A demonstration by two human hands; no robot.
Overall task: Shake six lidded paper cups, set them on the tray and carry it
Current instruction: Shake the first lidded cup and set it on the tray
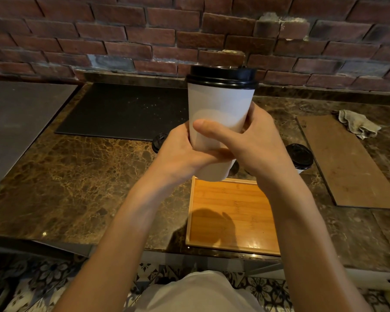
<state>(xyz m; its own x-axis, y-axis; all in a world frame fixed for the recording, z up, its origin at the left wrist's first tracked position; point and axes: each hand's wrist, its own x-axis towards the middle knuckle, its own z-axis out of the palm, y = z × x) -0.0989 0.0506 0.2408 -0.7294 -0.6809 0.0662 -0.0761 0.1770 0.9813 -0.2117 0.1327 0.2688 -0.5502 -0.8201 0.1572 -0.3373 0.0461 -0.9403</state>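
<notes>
The left hand (180,154) and right hand (259,140) both wrap a lidded paper cup (221,102), held upright above the wooden tray (234,210) by the tabletop's (88,176) near edge. It looks like the shaking step. Next, the cup needs lowering level onto the tray, which holds none yet.

Three lidded cups (221,113) (159,140) (300,156), one wooden tray (232,212), one crumpled rag (358,124)

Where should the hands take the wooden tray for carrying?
The wooden tray lies flat with a low raised rim, so probably grip its left and right rims, one hand per side. The left hand and right hand grip the lidded cup.
</notes>
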